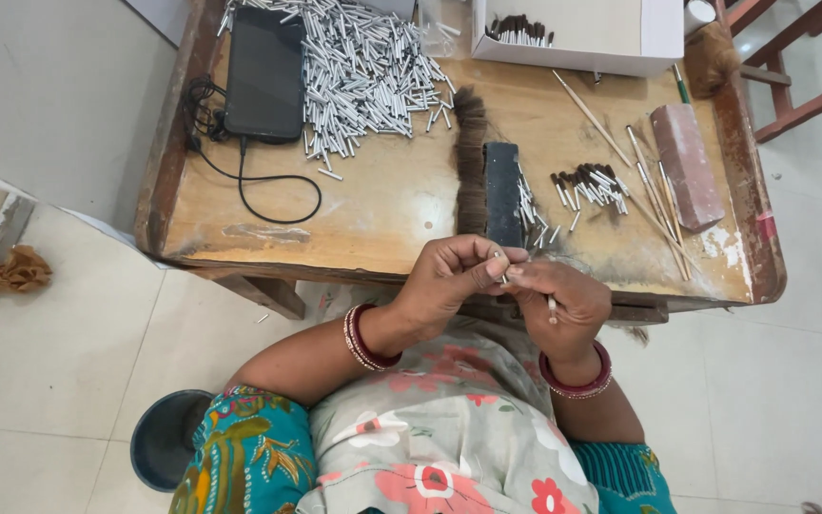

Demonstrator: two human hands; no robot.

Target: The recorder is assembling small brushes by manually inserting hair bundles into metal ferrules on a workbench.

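Small metal tube (500,267): pinched between the fingers (487,269) of the left hand (454,276), held just above the near edge of the table (382,205), its long axis roughly upright and leaning slightly toward the right hand (563,300). The two hands touch at the fingertips, so the tube lies directly at the meeting point, closer to the left hand, which closes around it. Second tube (552,306): held in the curled fingers of the right hand, pointing downward, clear of the first. Whether anything is seated inside the pinched tube is too small to tell. Stock nearby: a large heap of loose metal tubes (368,71) at the far left of the table beside a dark phone (265,74); a dark hair bundle (470,157) and a black block (502,193) straight ahead of the hands; a cluster of bristle-tipped tubes (590,186) ahead and to the right; thin wooden sticks (654,205); a white box (577,33) at the far edge.
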